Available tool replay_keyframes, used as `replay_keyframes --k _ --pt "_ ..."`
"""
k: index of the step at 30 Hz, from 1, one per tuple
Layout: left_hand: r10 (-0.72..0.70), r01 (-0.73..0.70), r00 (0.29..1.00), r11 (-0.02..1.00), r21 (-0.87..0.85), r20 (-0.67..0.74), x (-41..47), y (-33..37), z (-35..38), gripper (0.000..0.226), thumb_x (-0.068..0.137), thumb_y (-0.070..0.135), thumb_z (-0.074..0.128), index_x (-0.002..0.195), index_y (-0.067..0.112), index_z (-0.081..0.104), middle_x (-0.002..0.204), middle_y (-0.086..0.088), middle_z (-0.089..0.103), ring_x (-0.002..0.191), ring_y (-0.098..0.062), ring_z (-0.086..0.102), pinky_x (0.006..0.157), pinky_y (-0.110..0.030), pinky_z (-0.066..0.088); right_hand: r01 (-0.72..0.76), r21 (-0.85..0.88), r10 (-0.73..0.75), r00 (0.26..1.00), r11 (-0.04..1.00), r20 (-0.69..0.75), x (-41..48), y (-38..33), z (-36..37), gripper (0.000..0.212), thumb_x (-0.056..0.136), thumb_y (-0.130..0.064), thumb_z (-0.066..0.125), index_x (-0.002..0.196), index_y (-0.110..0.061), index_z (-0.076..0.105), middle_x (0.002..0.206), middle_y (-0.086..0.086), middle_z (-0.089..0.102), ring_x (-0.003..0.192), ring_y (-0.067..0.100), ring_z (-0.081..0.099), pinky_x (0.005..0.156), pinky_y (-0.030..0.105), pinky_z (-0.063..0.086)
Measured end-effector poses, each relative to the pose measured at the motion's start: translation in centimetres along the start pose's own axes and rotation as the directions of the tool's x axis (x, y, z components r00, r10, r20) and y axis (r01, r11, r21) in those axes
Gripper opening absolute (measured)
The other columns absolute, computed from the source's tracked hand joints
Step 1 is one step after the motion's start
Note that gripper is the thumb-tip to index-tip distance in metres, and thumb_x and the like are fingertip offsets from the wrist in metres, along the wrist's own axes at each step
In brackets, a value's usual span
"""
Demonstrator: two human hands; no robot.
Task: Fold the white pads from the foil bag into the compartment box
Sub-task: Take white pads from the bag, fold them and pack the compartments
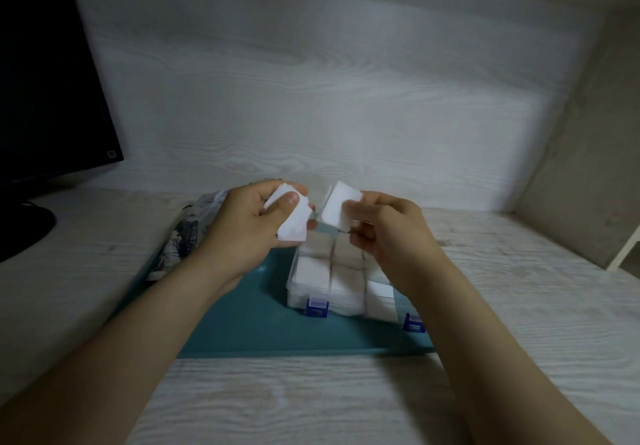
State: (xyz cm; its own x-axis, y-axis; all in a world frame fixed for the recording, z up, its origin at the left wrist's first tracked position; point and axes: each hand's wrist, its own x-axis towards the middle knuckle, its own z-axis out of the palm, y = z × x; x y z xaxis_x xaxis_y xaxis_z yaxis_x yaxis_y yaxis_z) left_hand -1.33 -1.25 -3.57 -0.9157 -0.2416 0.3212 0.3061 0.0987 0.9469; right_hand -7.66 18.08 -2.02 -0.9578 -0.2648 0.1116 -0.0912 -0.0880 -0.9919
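The job looks well advanced, judging by how full the box is. On the far left stands one dark monitor [52,81]. Next comes one printed bag [194,233], lying crumpled at the left end of a teal tray [242,323] on the bench [311,403]; whether anything is left inside it cannot be seen.

The left hand [249,223] is raised above the tray and grips a small fanned stack of pads [292,223], thumb pressed on top. There seem to be two or three, but the blur prevents an exact count. Just beside it, the right hand [388,233] pinches one pad [341,204] between thumb and fingertips, apparently partway through folding.

Below both hands sits one clear box [294,301] on the tray, with two blue latches [317,307] on its near side. Six compartments show, each already holding white pads; the far ones are hidden behind the hands. What remains, at the least, is folding and placing the held pads.
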Motion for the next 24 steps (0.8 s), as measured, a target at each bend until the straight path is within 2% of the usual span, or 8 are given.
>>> replay_keyframes --k 2,4,6,9,15,18,21,24 --pt "-0.032 0.033 0.999 0.999 -0.033 0.022 -0.01 0.0 0.16 0.023 0.11 0.017 0.054 0.119 0.011 0.074 0.118 -0.014 0.075 0.103 -0.029 0.078 0.08 -0.045 0.066 -0.027 0.082 0.016 0.992 0.996 0.124 -0.27 -0.14 0.24 0.005 0.093 -0.003 0.07 0.093 -0.007 0.073 0.082 0.008 0.071 0.079 0.02 0.067 0.074 0.029 0.057" --pt "-0.086 0.091 0.995 0.993 -0.08 0.058 -0.14 0.17 0.53 0.029 0.112 0.023 0.049 0.121 0.009 0.073 0.119 -0.016 0.074 0.104 -0.031 0.077 0.079 -0.044 0.066 0.015 0.039 -0.022 0.983 0.999 0.18 -0.45 0.16 0.5 0.009 0.092 -0.004 0.075 0.1 -0.002 0.075 0.09 0.015 0.077 0.085 0.027 0.073 0.083 0.036 0.062" --pt "-0.15 0.159 0.986 0.978 -0.138 0.071 -0.29 0.48 0.82 0.033 0.114 0.026 0.044 0.121 0.006 0.069 0.117 -0.015 0.076 0.105 -0.031 0.077 0.08 -0.044 0.066 0.073 -0.059 -0.064 0.987 0.996 0.148 -0.7 0.31 0.8 0.016 0.089 -0.005 0.08 0.104 -0.001 0.077 0.094 0.019 0.079 0.088 0.032 0.077 0.088 0.043 0.064" --pt "-0.197 0.213 0.977 0.948 -0.238 0.087 -0.34 0.9 0.91 0.028 0.113 0.01 0.04 0.112 0.004 0.068 0.115 -0.019 0.077 0.106 -0.035 0.077 0.083 -0.048 0.066 0.12 -0.126 -0.11 0.991 0.985 0.079 -0.89 0.19 0.79 0.015 0.087 -0.006 0.083 0.102 -0.005 0.079 0.088 0.018 0.079 0.075 0.022 0.076 0.075 0.031 0.064" --pt "-0.155 0.179 0.972 0.976 -0.126 0.179 -0.17 0.52 0.73 0.039 0.107 -0.006 0.035 0.117 0.005 0.071 0.119 -0.015 0.077 0.11 -0.031 0.076 0.094 -0.045 0.063 0.177 -0.173 -0.161 0.982 0.969 0.104 -0.94 0.22 0.73 0.018 0.09 -0.003 0.08 0.108 -0.001 0.078 0.081 0.02 0.077 0.064 0.011 0.07 0.062 0.019 0.057" --pt "-0.142 0.164 0.966 0.983 -0.087 0.217 -0.14 0.46 0.61 0.038 0.109 -0.005 0.036 0.123 0.008 0.07 0.12 -0.009 0.078 0.111 -0.029 0.076 0.095 -0.042 0.063 0.217 -0.203 -0.196 0.973 0.955 0.12 -0.89 0.31 0.67 0.017 0.091 -0.004 0.079 0.107 -0.003 0.079 0.074 0.014 0.075 0.062 0.01 0.069 0.063 0.019 0.057" --pt "-0.124 0.141 0.969 0.987 -0.07 0.214 -0.06 0.35 0.5 0.035 0.113 0.0 0.036 0.131 0.006 0.065 0.126 -0.014 0.075 0.11 -0.031 0.076 0.095 -0.041 0.063 0.258 -0.248 -0.228 0.963 0.934 0.142 -0.86 0.31 0.57 0.014 0.092 -0.007 0.078 0.106 -0.005 0.08 0.078 0.019 0.076 0.061 0.012 0.068 0.061 0.019 0.055" --pt "-0.117 0.131 0.97 0.99 -0.053 0.211 -0.04 0.35 0.5 0.035 0.113 0.0 0.035 0.129 0.009 0.065 0.126 -0.016 0.074 0.109 -0.031 0.077 0.095 -0.04 0.063 0.296 -0.317 -0.259 0.953 0.901 0.155 -0.81 0.42 0.57 0.012 0.093 -0.01 0.078 0.105 -0.008 0.08 0.076 0.014 0.078 0.062 0.015 0.069 0.061 0.019 0.053"
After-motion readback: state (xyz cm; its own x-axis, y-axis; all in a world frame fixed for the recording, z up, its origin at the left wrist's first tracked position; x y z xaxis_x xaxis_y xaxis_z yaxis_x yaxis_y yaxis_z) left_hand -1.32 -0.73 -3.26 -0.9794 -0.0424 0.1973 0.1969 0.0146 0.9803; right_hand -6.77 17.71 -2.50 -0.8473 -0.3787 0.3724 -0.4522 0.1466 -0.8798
